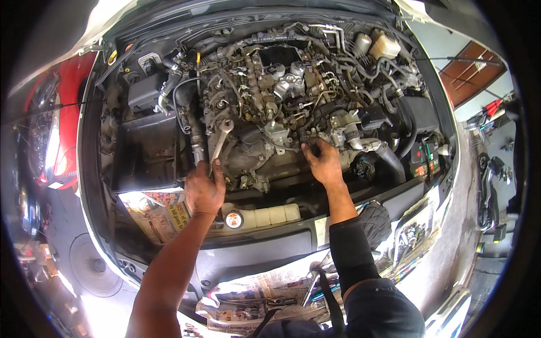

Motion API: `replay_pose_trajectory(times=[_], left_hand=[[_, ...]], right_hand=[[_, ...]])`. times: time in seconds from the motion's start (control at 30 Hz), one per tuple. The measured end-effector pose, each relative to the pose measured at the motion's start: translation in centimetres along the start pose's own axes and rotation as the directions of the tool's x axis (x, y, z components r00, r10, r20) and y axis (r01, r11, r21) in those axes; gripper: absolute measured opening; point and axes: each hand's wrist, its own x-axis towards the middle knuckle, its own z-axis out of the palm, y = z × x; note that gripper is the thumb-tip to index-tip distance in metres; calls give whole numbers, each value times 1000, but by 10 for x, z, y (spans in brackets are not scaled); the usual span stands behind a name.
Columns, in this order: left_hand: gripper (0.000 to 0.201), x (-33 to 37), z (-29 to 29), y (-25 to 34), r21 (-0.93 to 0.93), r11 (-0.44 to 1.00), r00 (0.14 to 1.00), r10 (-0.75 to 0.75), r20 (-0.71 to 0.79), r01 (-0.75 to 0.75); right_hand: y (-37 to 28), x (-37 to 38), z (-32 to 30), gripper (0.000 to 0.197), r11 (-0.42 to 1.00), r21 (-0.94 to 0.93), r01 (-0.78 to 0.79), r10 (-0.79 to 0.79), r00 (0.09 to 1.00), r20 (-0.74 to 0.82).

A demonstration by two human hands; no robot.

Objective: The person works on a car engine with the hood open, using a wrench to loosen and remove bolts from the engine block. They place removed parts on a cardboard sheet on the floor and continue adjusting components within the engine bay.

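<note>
My left hand [204,191] is closed around the lower end of a steel wrench [222,142], whose open jaw points up over the front left of the engine [265,152]. Beside that hand runs a metal pipe-like part [196,147]; whether the fingers also touch it, I cannot tell. At the front right of the engine my right hand [327,166] is bent down with thumb and fingers drawn together. What those fingers hold, if anything, is hidden. A thin dark hose or cable [279,145] runs near their tips.
A coolant tank [265,216] with a white cap lies between my forearms. Newspaper [152,211] covers parts of the front edge, and more newspaper with tools lies below. A battery [422,160] sits at the right, a dark open box [143,149] at the left. Dark cloth [375,219] lies beside my right forearm.
</note>
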Motion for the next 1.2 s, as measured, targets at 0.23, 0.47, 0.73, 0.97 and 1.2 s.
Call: replay_pose_trajectory(times=[0.23, 0.47, 0.73, 0.97, 1.2], left_hand=[[44, 2, 4, 3, 18, 999, 999, 27, -16, -27], [46, 0, -1, 10, 43, 999, 1000, -14, -24, 15], [50, 0, -1, 13, 93, 994, 998, -64, -20, 65], [45, -1, 0, 16, 156, 984, 996, -83, -43, 89], [50, -1, -3, 19, 173, 979, 994, -109, 1, 108]], right_hand=[[-9, 0, 2, 39, 1000, -13, 4, -4, 1000, 17], [-12, 3, 3, 39, 999, 32, 7, -8, 1000, 18], [-16, 6, 3, 39, 987, 64, -148, 141, 985, 100], [-19, 6, 3, 35, 979, 149, -137, 125, 988, 86], [-27, 7, -5, 36, 953, 172, -248, 220, 961, 169]])
